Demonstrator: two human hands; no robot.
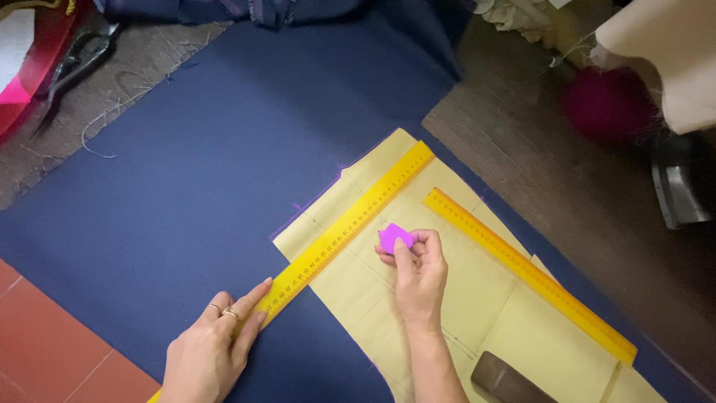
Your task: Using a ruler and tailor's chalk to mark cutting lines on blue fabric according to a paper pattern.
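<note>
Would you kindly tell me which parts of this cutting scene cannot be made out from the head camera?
- Dark block: cut off by the bottom edge.
- Lower end of the ruler under the left hand: hidden by that hand and the frame edge.
- Magenta round thing: too blurred to identify.
- Purple chalk: partly covered by the right hand.
- Scissors: their tips fade into the dark floor.

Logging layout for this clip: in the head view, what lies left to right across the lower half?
Left hand → first yellow ruler → purple chalk in the right hand → second yellow ruler.
</note>
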